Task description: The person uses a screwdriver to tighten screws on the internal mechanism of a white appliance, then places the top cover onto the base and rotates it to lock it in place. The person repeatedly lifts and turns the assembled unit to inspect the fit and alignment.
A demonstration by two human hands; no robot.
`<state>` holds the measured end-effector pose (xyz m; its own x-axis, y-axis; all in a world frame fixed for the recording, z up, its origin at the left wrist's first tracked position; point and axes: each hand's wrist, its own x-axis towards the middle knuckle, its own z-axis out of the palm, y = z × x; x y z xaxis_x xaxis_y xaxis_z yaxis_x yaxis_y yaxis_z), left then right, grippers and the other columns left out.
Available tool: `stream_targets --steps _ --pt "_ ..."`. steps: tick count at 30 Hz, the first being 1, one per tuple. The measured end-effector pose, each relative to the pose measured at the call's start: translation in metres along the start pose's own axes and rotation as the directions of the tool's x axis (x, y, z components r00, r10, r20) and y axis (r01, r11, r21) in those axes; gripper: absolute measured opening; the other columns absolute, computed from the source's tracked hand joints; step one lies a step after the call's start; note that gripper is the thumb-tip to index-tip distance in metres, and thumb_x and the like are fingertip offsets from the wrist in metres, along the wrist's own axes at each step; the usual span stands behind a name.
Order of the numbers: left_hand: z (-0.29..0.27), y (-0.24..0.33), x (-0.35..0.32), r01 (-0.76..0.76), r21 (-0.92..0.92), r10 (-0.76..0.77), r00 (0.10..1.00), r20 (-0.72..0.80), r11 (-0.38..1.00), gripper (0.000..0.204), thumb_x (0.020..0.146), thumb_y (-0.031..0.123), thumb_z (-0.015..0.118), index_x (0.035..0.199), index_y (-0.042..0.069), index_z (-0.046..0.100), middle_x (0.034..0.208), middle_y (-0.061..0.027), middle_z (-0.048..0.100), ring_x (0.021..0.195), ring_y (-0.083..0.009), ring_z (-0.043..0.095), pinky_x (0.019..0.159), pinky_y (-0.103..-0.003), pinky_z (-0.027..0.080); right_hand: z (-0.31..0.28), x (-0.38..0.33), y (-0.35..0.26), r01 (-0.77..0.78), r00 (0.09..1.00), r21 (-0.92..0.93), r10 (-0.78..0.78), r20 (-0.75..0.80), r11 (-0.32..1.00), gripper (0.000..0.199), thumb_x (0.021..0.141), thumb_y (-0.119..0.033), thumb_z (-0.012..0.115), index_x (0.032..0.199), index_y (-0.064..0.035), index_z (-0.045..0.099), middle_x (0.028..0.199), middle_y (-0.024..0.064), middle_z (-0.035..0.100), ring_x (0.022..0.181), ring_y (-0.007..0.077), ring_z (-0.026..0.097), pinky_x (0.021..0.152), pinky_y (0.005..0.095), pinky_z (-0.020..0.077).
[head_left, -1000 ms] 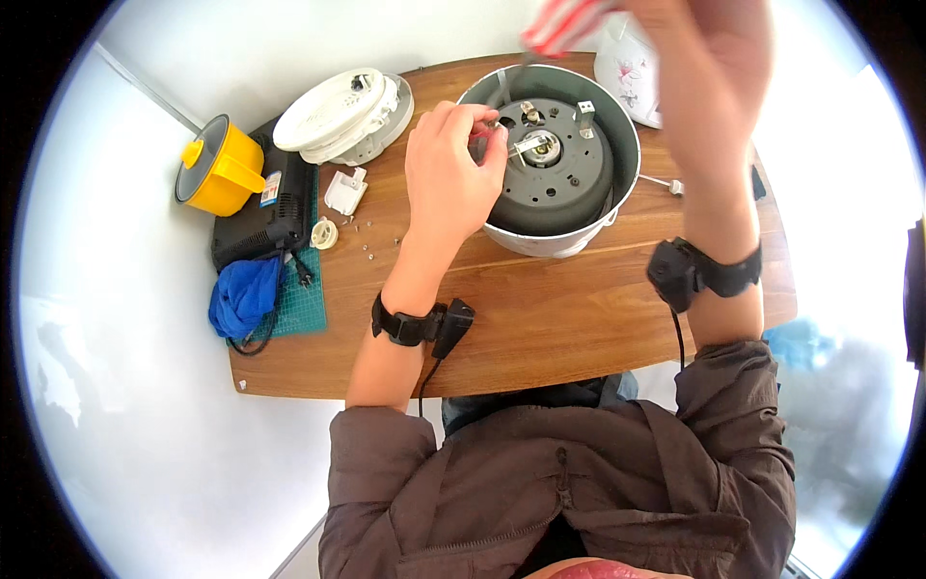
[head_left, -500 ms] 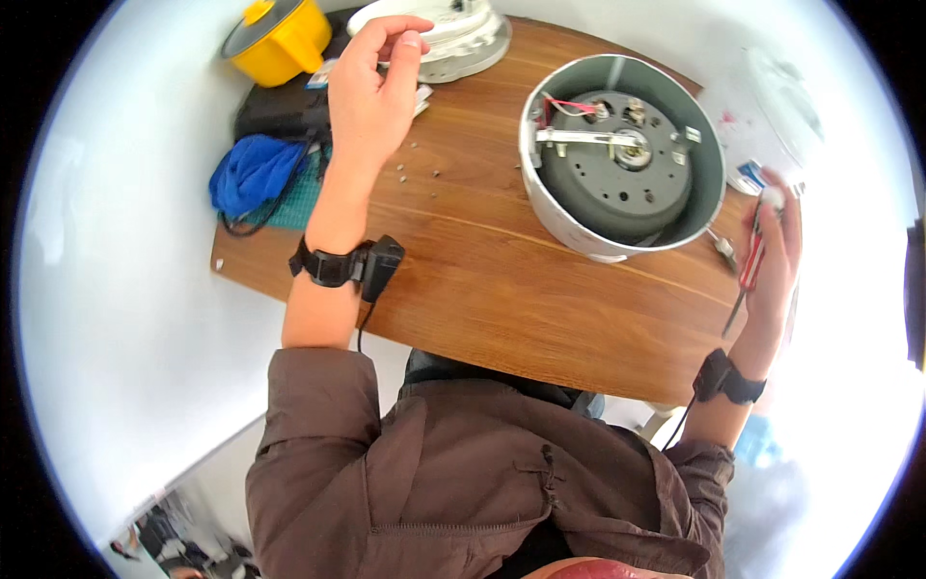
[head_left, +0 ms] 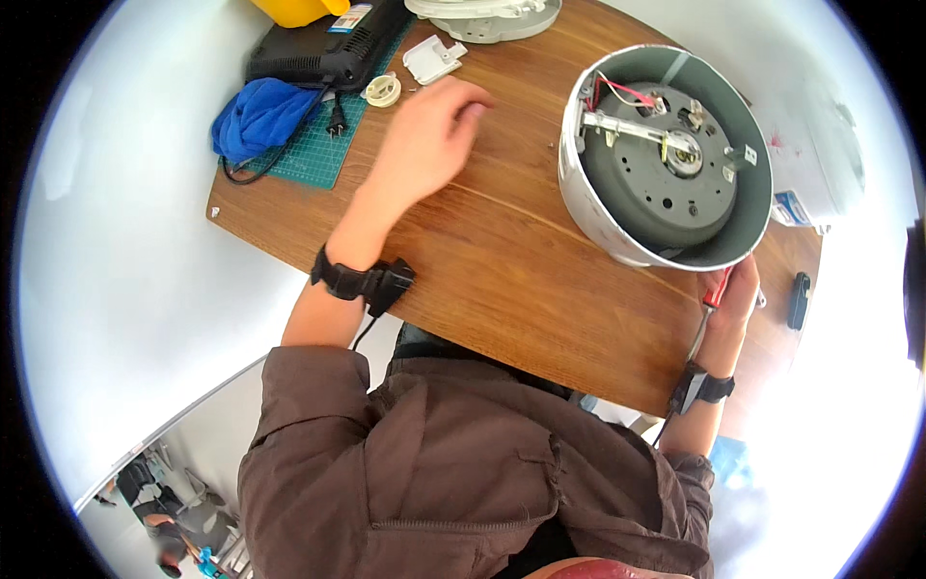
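An upturned round metal appliance housing [head_left: 666, 154] with a grey base plate, wires and brackets inside stands on the wooden table [head_left: 502, 261]. My right hand [head_left: 731, 294] sits just below its rim, closed on a red-handled screwdriver [head_left: 712, 294]. My left hand [head_left: 424, 140] hovers over the table's left part, fingers loosely curled, nothing visible in it. It is nearest to a small white round part [head_left: 382, 90] and a white plastic piece [head_left: 432, 58].
A green cutting mat [head_left: 323, 154] at the far left carries a blue cloth [head_left: 258, 114], a black box [head_left: 323, 53] and a power plug [head_left: 337, 124]. A white lid [head_left: 487, 14] and yellow object [head_left: 294, 10] lie at the back. A small black item [head_left: 799, 299] lies right.
My left hand left the housing, reached toward the white lid, and now hovers nearer the table's middle. My right hand came down from above to the table's right edge with the screwdriver.
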<state>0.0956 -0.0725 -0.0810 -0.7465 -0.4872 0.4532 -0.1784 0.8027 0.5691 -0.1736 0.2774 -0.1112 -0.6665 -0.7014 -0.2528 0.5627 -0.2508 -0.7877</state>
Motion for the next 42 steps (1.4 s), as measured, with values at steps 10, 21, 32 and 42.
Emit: stream_targets --steps 10,21,32,42 --pt "0.058 0.025 -0.009 -0.089 0.040 0.086 0.994 0.074 0.995 0.010 0.084 0.004 0.068 0.093 0.002 0.064 0.096 -0.0136 0.061 0.093 -0.0357 0.059 0.082 -0.045 0.049 -0.012 0.004 0.017 0.005 0.993 -0.001 -0.005 -0.118 1.000 0.027 0.108 -0.021 0.042 0.096 -0.0042 0.060 0.076 0.0057 0.065 0.056 0.0127 0.059 0.042 0.0251 0.0448" --pt "0.065 0.021 0.000 -0.118 0.113 0.107 0.989 0.098 0.987 0.021 0.083 0.006 0.075 0.104 0.009 0.074 0.097 -0.0072 0.059 0.095 -0.0303 0.058 0.082 -0.042 0.049 -0.009 0.006 0.021 0.095 0.967 -0.037 -0.101 -0.235 0.995 0.033 0.107 -0.020 0.042 0.117 0.0025 0.065 0.106 0.0126 0.075 0.085 0.0187 0.073 0.075 0.0309 0.0611" --pt "0.069 0.026 0.002 -0.115 0.083 0.106 0.988 0.115 0.990 0.019 0.078 0.001 0.074 0.096 0.005 0.071 0.097 -0.0068 0.060 0.095 -0.0298 0.058 0.083 -0.042 0.048 0.014 0.002 0.016 0.022 0.964 -0.049 -0.034 -0.265 0.999 0.028 0.110 -0.027 0.044 0.103 -0.0055 0.060 0.072 0.0026 0.059 0.050 0.0090 0.050 0.039 0.0224 0.0404" --pt "0.073 0.030 0.003 -0.086 0.028 0.083 0.990 0.110 0.996 0.024 0.075 -0.001 0.074 0.098 0.004 0.072 0.100 -0.0085 0.062 0.097 -0.0310 0.058 0.086 -0.043 0.048 0.027 0.001 0.012 0.004 0.984 -0.052 -0.013 -0.177 0.999 0.021 0.110 -0.026 0.046 0.109 -0.0078 0.057 0.070 0.0002 0.055 0.056 0.0073 0.049 0.046 0.0216 0.0412"
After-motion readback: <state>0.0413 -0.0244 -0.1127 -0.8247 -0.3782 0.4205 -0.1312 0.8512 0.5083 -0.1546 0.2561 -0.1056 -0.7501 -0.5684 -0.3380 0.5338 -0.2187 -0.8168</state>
